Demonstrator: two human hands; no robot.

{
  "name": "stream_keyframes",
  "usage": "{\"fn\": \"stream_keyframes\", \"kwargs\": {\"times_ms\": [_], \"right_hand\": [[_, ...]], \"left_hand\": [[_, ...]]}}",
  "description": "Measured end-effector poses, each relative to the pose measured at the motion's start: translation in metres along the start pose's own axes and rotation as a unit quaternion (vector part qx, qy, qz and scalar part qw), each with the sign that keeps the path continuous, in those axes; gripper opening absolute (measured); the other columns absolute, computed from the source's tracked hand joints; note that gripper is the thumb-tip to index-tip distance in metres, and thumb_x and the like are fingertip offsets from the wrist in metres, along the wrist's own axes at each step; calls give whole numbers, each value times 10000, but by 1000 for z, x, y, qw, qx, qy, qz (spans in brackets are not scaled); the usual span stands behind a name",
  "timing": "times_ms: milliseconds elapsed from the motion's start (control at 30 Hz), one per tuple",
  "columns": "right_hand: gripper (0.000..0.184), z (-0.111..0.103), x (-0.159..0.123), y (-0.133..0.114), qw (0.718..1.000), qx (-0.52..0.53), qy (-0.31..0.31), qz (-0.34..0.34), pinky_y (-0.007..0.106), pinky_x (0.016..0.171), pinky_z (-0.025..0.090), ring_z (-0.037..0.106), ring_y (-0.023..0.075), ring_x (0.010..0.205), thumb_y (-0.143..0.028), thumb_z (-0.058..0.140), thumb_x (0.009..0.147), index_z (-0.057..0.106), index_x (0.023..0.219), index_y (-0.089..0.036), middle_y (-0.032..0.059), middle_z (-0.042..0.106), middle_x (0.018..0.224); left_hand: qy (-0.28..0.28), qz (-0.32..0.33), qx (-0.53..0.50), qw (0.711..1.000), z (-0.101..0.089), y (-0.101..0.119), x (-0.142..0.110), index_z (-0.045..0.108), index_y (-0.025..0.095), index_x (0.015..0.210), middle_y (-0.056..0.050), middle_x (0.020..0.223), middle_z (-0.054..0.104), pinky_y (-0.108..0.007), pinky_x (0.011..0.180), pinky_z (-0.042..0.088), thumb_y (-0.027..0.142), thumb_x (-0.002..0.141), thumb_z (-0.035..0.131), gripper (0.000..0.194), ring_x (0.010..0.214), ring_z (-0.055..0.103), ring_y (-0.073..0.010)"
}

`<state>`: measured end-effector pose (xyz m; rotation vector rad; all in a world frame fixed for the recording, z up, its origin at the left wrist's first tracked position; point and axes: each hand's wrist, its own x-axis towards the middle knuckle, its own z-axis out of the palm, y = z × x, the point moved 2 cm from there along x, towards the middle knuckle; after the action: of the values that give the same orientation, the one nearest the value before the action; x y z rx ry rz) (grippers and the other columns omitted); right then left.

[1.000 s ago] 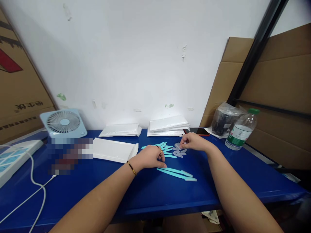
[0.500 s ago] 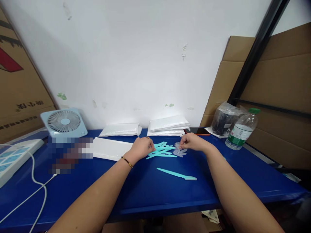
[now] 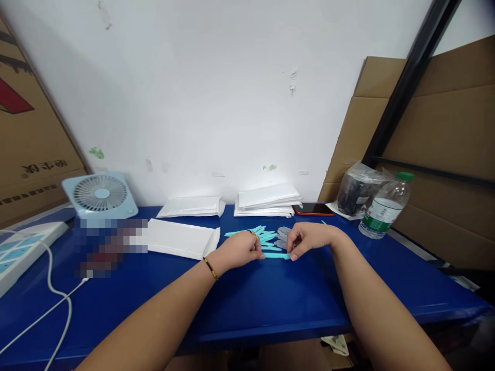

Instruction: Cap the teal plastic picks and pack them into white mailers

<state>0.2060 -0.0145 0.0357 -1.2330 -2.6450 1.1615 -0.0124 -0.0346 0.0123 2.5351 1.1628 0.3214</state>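
A teal eyebrow razor [image 3: 276, 255] is stretched level between my two hands, just above the blue table [image 3: 270, 304]. My left hand [image 3: 242, 250] pinches its handle end; my right hand [image 3: 311, 239] has thumb and fingers closed at the blade end. Whether a cap is in the right fingers too is hidden. Right behind my hands lies a loose pile of teal razors [image 3: 265, 236]. Beside it, partly covered by my right hand, is a heap of clear plastic caps [image 3: 282, 236]. One more teal tip [image 3: 324, 222] shows behind my right wrist.
White padded mailers lie at the left [image 3: 178, 238], at the back [image 3: 191, 206] and stacked [image 3: 266, 201] by the wall. A phone [image 3: 314, 209], a water bottle [image 3: 382, 211] and a bagged black item [image 3: 353, 193] stand back right. Left are a fan [image 3: 101, 194] and power strip [image 3: 27, 252].
My left hand went from the front razors to the pile, then back to the single front razor, now lifted. My right hand left the caps and came down to its blade end.
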Motion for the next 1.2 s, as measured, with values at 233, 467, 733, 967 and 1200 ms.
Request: {"fn": "stream_keyframes", "kwargs": {"times_ms": [233, 467, 733, 967, 1200], "right_hand": [[383, -8, -1, 21, 997, -9, 66, 50, 232, 568, 398, 554, 146, 617, -501, 692, 582, 734, 758, -164, 24, 666, 667], [330, -24, -5, 40, 975, -73, 195, 81, 246, 590, 405, 583, 180, 685, -476, 622, 656, 723, 754, -177, 32, 684, 711], [230, -29, -4, 42, 942, -131, 298, 79, 247, 584, 398, 579, 168, 660, -354, 560, 711, 703, 731, -175, 29, 677, 698], [187, -24, 9, 50, 938, -135, 312, 71, 245, 624, 417, 588, 171, 696, -268, 577, 696, 703, 801, -178, 41, 681, 760], [161, -13, 27, 61, 944, -150, 290, 58, 232, 609, 406, 578, 153, 692, -255, 616, 669, 691, 791, -184, 38, 664, 793]], "left_hand": [[23, -40, 32, 998, -13, -14, -1, 645, 200, 752, -29, 853, 634, -236, 616, 391, 425, 742, 575, 236, 733, 574, -159], [23, 25, 78, 996, -2, -11, -6, 277, 212, 1380, -107, 1456, 236, -415, 1051, 197, 675, 748, 423, 797, 1336, 168, -298], [-81, 88, 12, 993, 8, 12, -16, 174, 198, 1418, -117, 1470, 188, -357, 1042, 248, 664, 736, 467, 876, 1335, 204, -278], [1, 80, 5, 997, 0, 6, -9, 305, 233, 1368, -66, 1371, 412, -311, 983, 325, 576, 825, 408, 650, 1226, 403, -221], [52, -11, 105, 993, -1, -35, 3, 505, 179, 1231, -99, 1278, 511, -349, 976, 317, 557, 846, 358, 559, 1199, 424, -244]]}}
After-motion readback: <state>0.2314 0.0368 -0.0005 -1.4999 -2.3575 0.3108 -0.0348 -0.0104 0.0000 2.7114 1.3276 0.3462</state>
